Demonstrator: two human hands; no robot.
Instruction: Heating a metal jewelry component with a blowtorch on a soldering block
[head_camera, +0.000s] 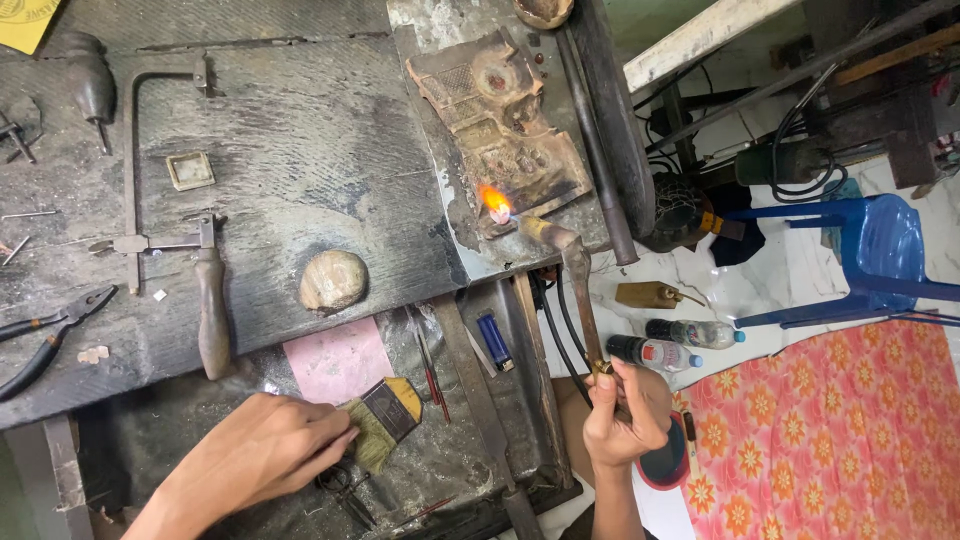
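My right hand (625, 410) grips the handle end of a long metal torch (575, 270) at the bench's right edge. Its tip throws a small orange flame (495, 203) onto a worn, scorched block (500, 120) with moulded recesses. My left hand (265, 450) reaches into the lower tray and touches a small flat paintbrush (385, 415) with tan bristles; whether the fingers have closed on it is unclear. A pink paper square (335, 365) lies just above the brush.
On the dark bench lie a jeweller's saw frame (165, 230), pliers (50, 335), a rounded stone-like lump (333, 280) and a small square plate (190, 170). A blue lighter (494, 340) rests in the tray. Bottles (660, 350), a blue plastic chair (880, 260) and an orange flowered mat (830, 440) are on the floor.
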